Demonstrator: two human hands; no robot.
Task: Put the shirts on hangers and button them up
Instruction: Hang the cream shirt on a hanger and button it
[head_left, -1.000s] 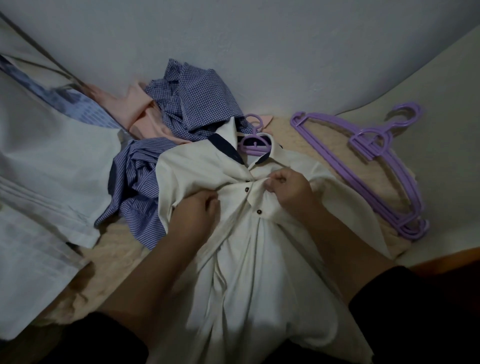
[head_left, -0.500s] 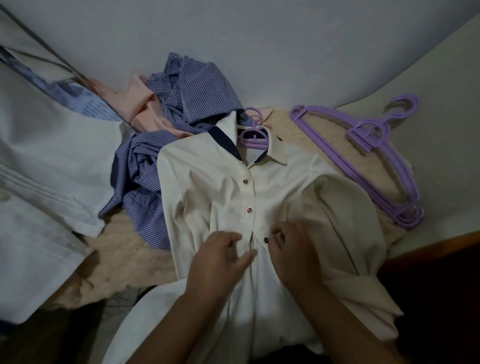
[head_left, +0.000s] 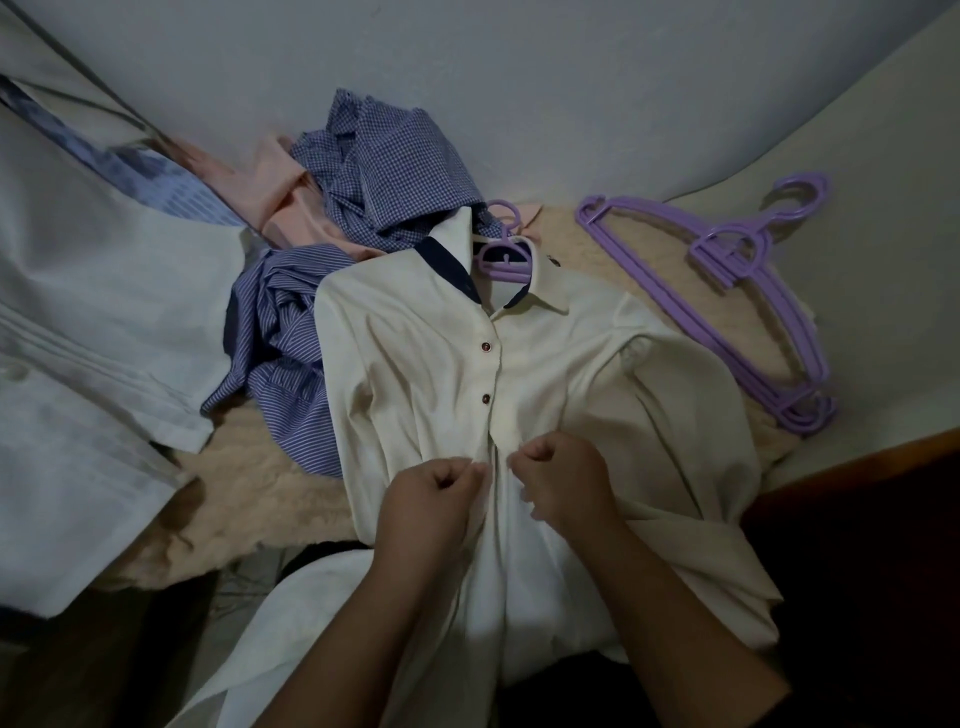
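A big white cloth (head_left: 78, 374) is spread at the left side. In the middle, a cream shirt (head_left: 426, 364) is laid flat on a fuzzy tan blanket (head_left: 244, 499), with a purple hanger (head_left: 506, 254) tucked inside its collar. Two dark buttons are seen done up on its front. A striped blue shirt (head_left: 280, 343) is bunched just beside it on the left, and a checked blue shirt (head_left: 384, 176) and a pink shirt (head_left: 291, 202) are piled behind. A stack of purple hangers (head_left: 737, 291) is set to the right. The shirt's front edges are pinched by the left hand (head_left: 431, 499) and the right hand (head_left: 566, 478), fingers curled tight, side by side.
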